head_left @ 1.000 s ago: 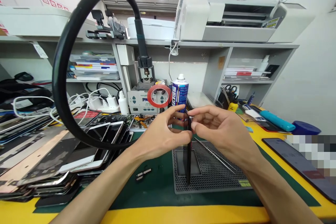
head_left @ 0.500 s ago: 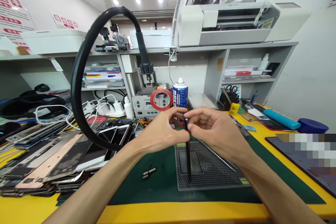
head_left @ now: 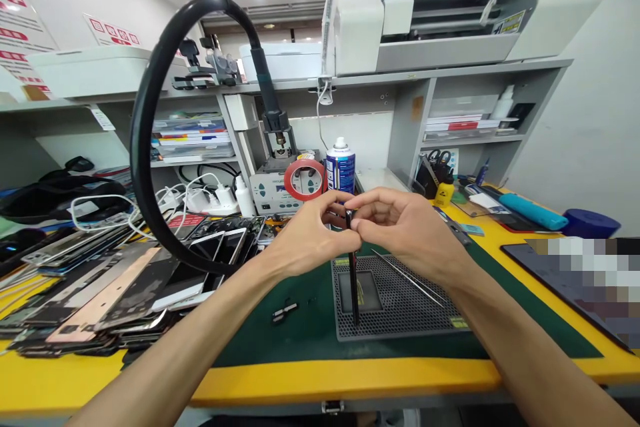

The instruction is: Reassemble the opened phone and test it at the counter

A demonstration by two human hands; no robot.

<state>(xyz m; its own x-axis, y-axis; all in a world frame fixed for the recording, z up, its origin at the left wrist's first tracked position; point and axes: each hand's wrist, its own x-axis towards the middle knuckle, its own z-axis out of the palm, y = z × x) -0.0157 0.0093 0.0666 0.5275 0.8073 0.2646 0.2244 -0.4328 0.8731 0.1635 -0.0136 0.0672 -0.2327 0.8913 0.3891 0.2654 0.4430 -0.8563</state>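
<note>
A thin black phone stands upright and edge-on to me, its lower end at or just above the perforated grey work pad. My left hand is closed on its upper part, thumb on the near edge and fingers behind. From the other side, my right hand pinches the top end with thumb and index finger; the fingertips of both hands meet there. Slim metal tweezers lie on the pad under my right hand. Left of the pad, a small dark-and-silver part rests on the green mat.
Stacked phone parts cover the left side. A thick black hose arches above them. Behind my hands stand a red tape roll and a blue spray can. A yellow bottle is at the right, near a dark tablet-like panel.
The view has tilted down slightly, so the scene sits higher and the table's front edge shows. Both hands keep their hold on the upright phone, with the fingers shifting only a little.
</note>
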